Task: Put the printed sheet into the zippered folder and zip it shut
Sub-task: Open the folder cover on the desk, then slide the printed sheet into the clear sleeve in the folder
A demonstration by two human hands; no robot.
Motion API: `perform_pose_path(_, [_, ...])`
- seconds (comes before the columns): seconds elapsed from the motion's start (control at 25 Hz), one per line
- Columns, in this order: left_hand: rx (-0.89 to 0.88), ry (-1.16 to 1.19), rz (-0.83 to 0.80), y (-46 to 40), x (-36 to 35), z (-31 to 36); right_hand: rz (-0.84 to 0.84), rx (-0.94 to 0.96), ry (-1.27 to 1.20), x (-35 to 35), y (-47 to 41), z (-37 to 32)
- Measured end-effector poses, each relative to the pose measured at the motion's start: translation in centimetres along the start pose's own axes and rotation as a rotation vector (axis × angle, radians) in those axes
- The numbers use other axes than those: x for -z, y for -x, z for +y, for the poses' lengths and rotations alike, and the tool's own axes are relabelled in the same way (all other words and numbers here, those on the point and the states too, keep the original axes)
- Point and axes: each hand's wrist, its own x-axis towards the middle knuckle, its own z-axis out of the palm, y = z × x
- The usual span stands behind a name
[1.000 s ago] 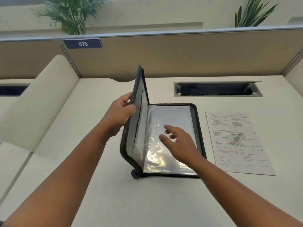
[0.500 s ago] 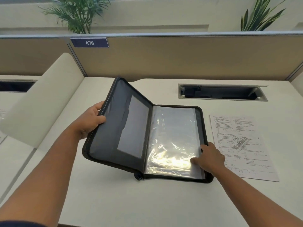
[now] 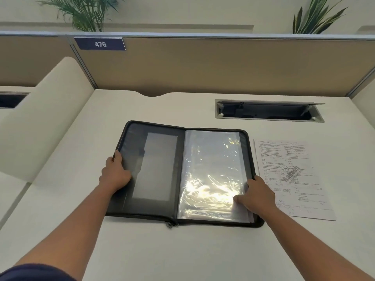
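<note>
The black zippered folder (image 3: 156, 169) lies wide open and flat on the cream desk, its zipper pull at the bottom of the spine. Clear plastic sleeves (image 3: 211, 171) fill its right half; a grey pocket covers the left cover. My left hand (image 3: 115, 173) grips the outer edge of the left cover, thumb on top. My right hand (image 3: 257, 195) pinches the lower right edge of the plastic sleeves. The printed sheet (image 3: 292, 177), with text and a diagonal stamp, lies flat on the desk just right of the folder, untouched.
A cable hatch (image 3: 267, 110) with its lid raised is recessed in the desk behind the sheet. A tan partition with a "476" label (image 3: 100, 44) closes off the back. A cream side divider (image 3: 40, 118) stands at the left. Plants sit above the partition.
My left hand swung the left cover from upright down flat onto the desk. My right hand slid from the middle of the sleeves to their lower right edge.
</note>
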Motion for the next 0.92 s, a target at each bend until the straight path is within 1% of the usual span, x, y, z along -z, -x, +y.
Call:
perform_pose_path(0.16, [0.031,-0.067,-0.017,-0.4,-1.8,-0.4,0.008,0.008,0.016,0.0,0.1,0.2])
perform_pose_path(0.28, [0.014,-0.137,-0.025,-0.3,-2.6,-0.6,0.007,0.017,0.024,0.0,0.0,0.3])
perform_pose_path(0.44, [-0.011,-0.212,0.028,0.0,-2.7,0.6,-0.001,0.016,0.029,0.0,-0.1,0.5])
perform_pose_path(0.56, [-0.023,-0.205,0.066,1.4,-3.6,5.1,0.044,0.044,-0.013,-0.3,-0.2,1.1])
perform_pose_path(0.6, [-0.07,-0.179,0.096,2.2,-4.3,7.4,0.086,0.05,-0.05,-0.4,-0.2,1.5])
perform_pose_path(0.68, [-0.233,-0.063,0.112,4.6,-6.1,12.5,0.16,0.037,-0.133,-0.5,-0.3,2.7])
perform_pose_path(0.72, [-0.32,0.031,0.068,6.0,-7.1,15.2,0.187,0.016,-0.164,-0.4,-0.4,3.5])
perform_pose_path(0.8, [-0.452,0.227,-0.099,8.8,-9.2,20.2,0.231,-0.049,-0.195,0.1,-0.9,5.8])
perform_pose_path(0.92, [-0.566,0.365,-0.388,12.7,-12.0,26.6,0.248,-0.157,-0.168,1.2,-1.7,10.0])
